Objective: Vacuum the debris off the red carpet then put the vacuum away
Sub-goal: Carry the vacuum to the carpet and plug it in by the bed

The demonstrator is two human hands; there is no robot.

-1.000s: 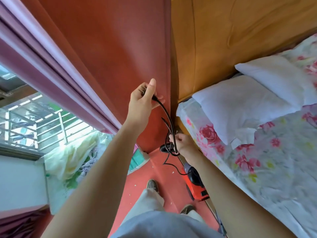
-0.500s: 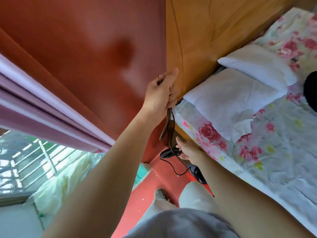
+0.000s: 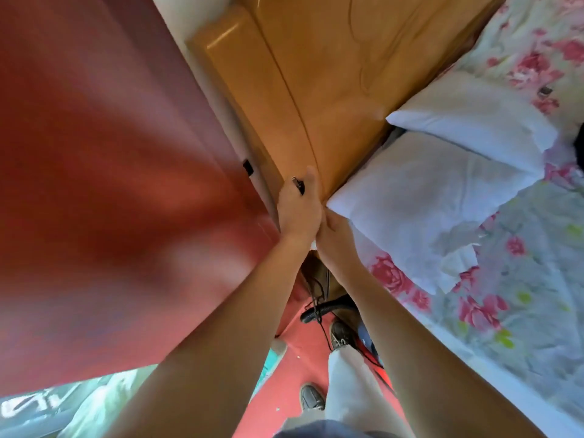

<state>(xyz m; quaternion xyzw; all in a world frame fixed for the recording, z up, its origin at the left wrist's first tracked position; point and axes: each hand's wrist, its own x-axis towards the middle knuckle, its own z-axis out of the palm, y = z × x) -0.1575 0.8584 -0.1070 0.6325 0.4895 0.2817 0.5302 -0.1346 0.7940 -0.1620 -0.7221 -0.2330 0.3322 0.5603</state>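
Beside the headboard (image 3: pixel 316 90) edge, left hand (image 3: pixel 298 213) grips the plug (image 3: pixel 297 184), probably seeking a socket; right hand (image 3: pixel 333 240): grip cannot be told.

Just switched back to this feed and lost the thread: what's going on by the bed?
The person's left-hand grip holds the vacuum's black plug, prongs up, raised beside the wooden headboard, near a small dark fitting on the wall, possibly a socket; the plug is not in it. The right-hand grip sits against the left, by the white pillow's corner; what it holds is hidden. The black cord hangs down to the vacuum hose on the red carpet, where white specks lie.
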